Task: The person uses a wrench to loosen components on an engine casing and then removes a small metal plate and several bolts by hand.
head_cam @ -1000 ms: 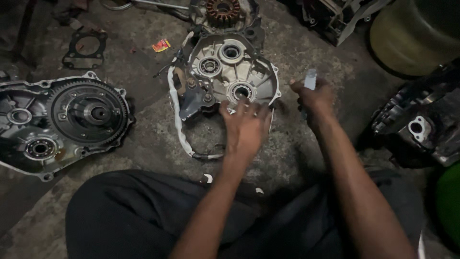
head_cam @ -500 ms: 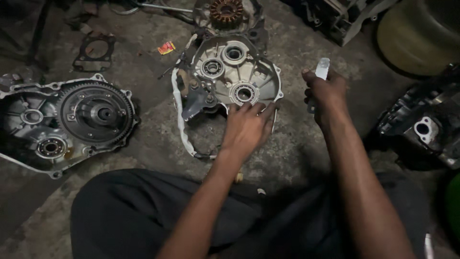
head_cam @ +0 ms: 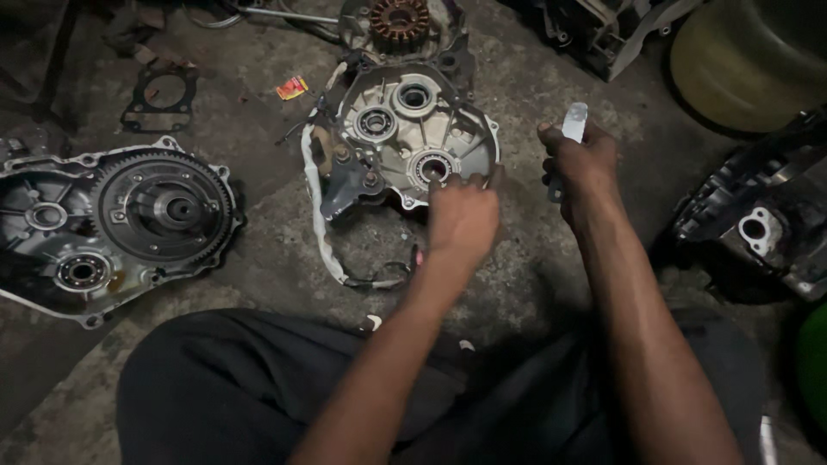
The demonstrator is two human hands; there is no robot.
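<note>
The grey cast-metal engine case cover with round bearing seats lies flat on the concrete floor just beyond my knees. My left hand rests its spread fingertips on the cover's near rim. My right hand hovers off the cover's right edge, fist closed around a small flat silvery tool. Bare floor lies between cover and lap. Since a second ago my right hand has lifted slightly away from the rim. Left sits the big geared crankcase half; farther off, a small red-yellow wrapper.
</note>
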